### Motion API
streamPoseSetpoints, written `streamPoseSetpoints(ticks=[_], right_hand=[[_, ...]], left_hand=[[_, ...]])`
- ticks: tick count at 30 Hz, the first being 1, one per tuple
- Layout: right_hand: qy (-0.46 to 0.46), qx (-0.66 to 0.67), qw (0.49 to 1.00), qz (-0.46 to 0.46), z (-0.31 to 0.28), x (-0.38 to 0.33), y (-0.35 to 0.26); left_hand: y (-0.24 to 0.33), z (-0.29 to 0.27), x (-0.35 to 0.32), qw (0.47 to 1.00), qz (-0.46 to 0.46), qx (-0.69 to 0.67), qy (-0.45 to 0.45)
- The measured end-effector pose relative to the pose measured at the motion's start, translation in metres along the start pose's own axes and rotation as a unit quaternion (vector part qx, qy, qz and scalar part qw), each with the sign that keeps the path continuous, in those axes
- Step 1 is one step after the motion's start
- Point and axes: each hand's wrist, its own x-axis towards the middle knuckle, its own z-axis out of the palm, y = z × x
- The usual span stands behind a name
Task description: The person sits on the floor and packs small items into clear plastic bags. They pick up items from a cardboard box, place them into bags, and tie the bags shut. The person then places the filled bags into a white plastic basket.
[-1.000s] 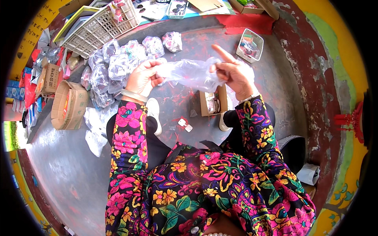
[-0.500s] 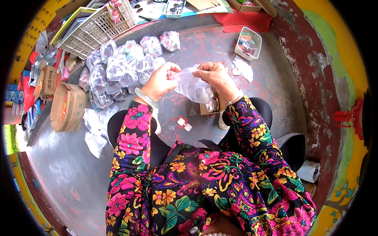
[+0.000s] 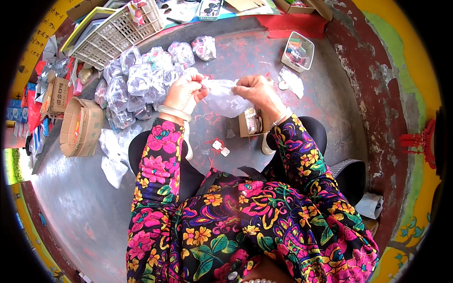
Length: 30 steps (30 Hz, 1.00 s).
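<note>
A clear plastic bag point(image 3: 226, 100) is stretched between my two hands, above the floor. My left hand point(image 3: 185, 92) pinches its left top corner between thumb and fingers. At the other top corner, my right hand point(image 3: 258, 93) is closed on the plastic, fingers bent over it. The bag hangs down in a limp pouch and looks empty. Below my right hand stands a small open cardboard box point(image 3: 251, 123) with small packets in it, partly covered by that hand and wrist. Two small white pieces point(image 3: 221, 147) lie on the floor between my feet.
A heap of filled clear bags point(image 3: 139, 82) lies ahead on the left, beside a tall cardboard box point(image 3: 82, 128) and loose clear bags point(image 3: 114, 170). A white plastic basket point(image 3: 298, 52) and a flattened bag point(image 3: 291, 82) are ahead on the right. A large crate point(image 3: 115, 37) leans behind the heap.
My left hand has shifted slightly left and turned, and the bag is pulled wider between both hands. More of the small box shows beneath it.
</note>
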Motion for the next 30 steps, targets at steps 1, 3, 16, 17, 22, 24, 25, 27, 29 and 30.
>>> streamPoseSetpoints(ticks=[1, 3, 16, 17, 22, 24, 25, 27, 29, 30], right_hand=[[-0.017, 0.013, 1.0, -0.008, 0.0, -0.001, 0.0], [-0.049, 0.038, 0.998, -0.023, 0.003, -0.003, -0.001], [-0.008, 0.411, 0.912, -0.004, 0.002, 0.009, 0.016], [-0.006, 0.428, 0.904, -0.002, 0.002, 0.009, 0.016], [0.012, 0.403, 0.915, -0.028, 0.009, 0.006, 0.011], [0.009, 0.384, 0.923, -0.036, 0.011, 0.005, 0.009], [0.002, 0.379, 0.924, -0.041, 0.013, 0.005, 0.01], [-0.027, 0.396, 0.917, -0.021, 0.014, 0.003, 0.007], [-0.073, 0.438, 0.896, 0.03, 0.013, -0.004, -0.001], [-0.101, 0.409, 0.907, 0.029, 0.013, -0.005, 0.0]], left_hand=[[-0.001, -0.001, 0.0, 1.0, 0.005, -0.004, -0.009], [0.0, 0.003, -0.002, 1.0, 0.01, 0.017, -0.017], [0.004, 0.02, -0.012, 0.987, 0.016, 0.153, -0.048], [0.004, 0.022, -0.012, 0.986, 0.009, 0.157, -0.049], [-0.001, 0.02, -0.009, 0.973, -0.045, 0.214, -0.075], [-0.002, 0.016, -0.007, 0.968, -0.053, 0.224, -0.097], [-0.001, 0.016, -0.008, 0.977, -0.068, 0.178, -0.096], [0.0, 0.016, -0.011, 0.987, -0.096, 0.083, -0.095], [0.002, 0.013, -0.013, 0.99, -0.096, 0.013, -0.105], [0.003, 0.012, -0.013, 0.989, -0.097, -0.022, -0.112]])
